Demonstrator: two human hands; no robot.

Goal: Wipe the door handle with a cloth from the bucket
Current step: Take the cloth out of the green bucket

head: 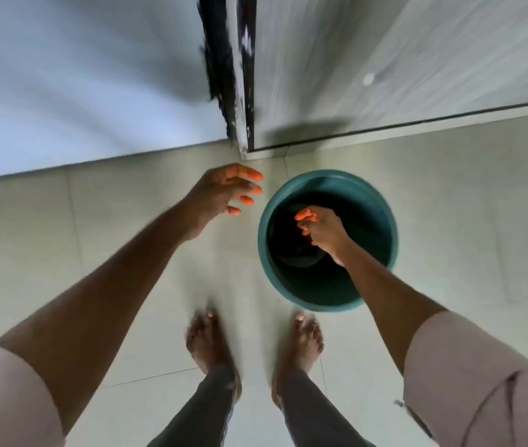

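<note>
A teal bucket (pixel 382 201) stands on the tiled floor just ahead of my right foot. Something dark and folded, the cloth (pixel 291 253), lies at its bottom. My right hand (pixel 323 230) reaches down inside the bucket with its fingertips pinched together on the top of the dark cloth. My left hand (pixel 224 195) hovers left of the bucket rim, fingers spread and holding nothing. The door (pixel 385 59), grey with a wood grain, rises behind the bucket; its handle is out of view.
A black and white door frame edge (pixel 240 75) runs up the middle, with a pale wall (pixel 78 75) to its left. My bare feet (pixel 207 340) stand on the light floor tiles just behind the bucket.
</note>
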